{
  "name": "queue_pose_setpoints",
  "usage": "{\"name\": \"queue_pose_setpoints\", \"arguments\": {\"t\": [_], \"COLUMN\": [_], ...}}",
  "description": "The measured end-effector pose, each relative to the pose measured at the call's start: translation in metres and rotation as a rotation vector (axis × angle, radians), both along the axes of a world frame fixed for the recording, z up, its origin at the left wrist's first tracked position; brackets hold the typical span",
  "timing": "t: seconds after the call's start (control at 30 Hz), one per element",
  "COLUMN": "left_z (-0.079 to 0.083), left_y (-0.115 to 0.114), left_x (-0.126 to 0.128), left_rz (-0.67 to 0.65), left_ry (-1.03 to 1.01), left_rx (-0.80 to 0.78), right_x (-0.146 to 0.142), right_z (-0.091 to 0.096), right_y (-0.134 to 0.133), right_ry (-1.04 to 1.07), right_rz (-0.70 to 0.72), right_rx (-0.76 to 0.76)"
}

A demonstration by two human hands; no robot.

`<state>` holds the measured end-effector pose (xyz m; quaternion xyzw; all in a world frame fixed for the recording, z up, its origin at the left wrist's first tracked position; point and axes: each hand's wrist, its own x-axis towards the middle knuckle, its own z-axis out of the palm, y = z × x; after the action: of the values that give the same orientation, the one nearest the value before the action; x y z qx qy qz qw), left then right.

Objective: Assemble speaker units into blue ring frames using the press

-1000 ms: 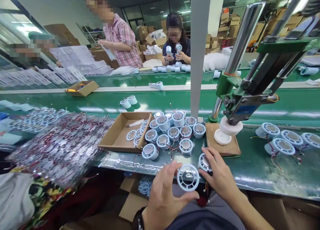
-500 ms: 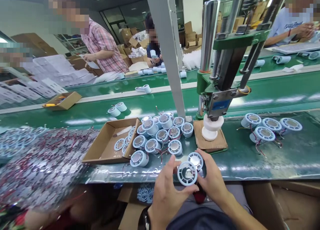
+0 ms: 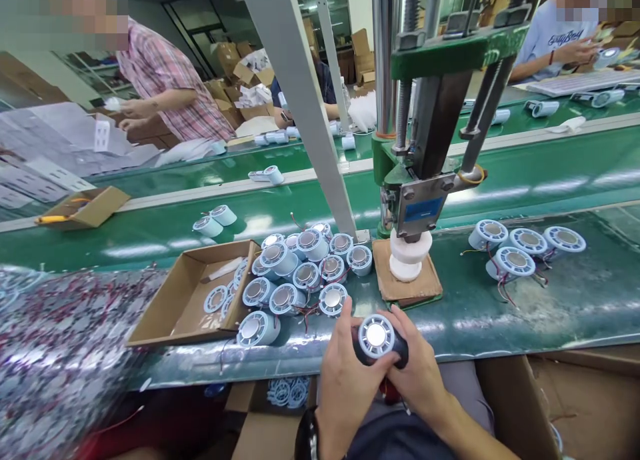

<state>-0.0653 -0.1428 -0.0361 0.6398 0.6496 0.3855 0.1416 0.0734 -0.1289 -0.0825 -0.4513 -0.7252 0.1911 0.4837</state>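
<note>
In front of my body, at the bench's near edge, my left hand (image 3: 349, 375) and my right hand (image 3: 421, 370) are closed around one round part (image 3: 377, 336). It has a light-blue slotted ring on top, a silver disc in the centre and a dark side. My left thumb presses at the ring's lower rim, while fingers of both hands wrap the sides. The underside is hidden. Just beyond my left fingertips stands a cluster of similar light-blue cylinders (image 3: 306, 276) with silver discs and thin red wires.
A press with a white plastic head (image 3: 411, 253) stands over a brown pad (image 3: 430, 288). Several finished-looking cylinders (image 3: 515, 263) sit to its right. At left are a cardboard tray (image 3: 175, 307) holding loose rings and a heap of wired parts (image 3: 75, 340). Co-workers sit or stand across the belt.
Before, my left hand held a separate light-blue ring beside the part in my right hand. Now the ring sits over the part, and both hands grip it. The view has shifted slightly.
</note>
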Motion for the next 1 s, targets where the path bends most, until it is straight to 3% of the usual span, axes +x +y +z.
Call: {"name": "queue_pose_setpoints", "arguments": {"t": [0.2,0.4,0.63,1.0], "left_z": [-0.004,-0.007,-0.023,-0.027], "left_y": [-0.002,-0.006,-0.017,-0.014], "left_x": [0.01,0.015,0.019,0.018], "left_rz": [0.066,-0.053,-0.129,-0.146], "left_ry": [-0.028,-0.051,-0.062,-0.18], "left_rx": [0.003,-0.084,-0.094,-0.133], "right_x": [0.0,0.001,0.01,0.009], "right_z": [0.004,0.007,0.01,0.01], "right_y": [0.001,0.003,0.005,0.005], "right_ry": [-0.002,-0.064,-0.193,-0.228], "right_rz": [0.002,0.051,0.168,0.165], "right_rx": [0.02,-0.007,-0.009,-0.048]}}
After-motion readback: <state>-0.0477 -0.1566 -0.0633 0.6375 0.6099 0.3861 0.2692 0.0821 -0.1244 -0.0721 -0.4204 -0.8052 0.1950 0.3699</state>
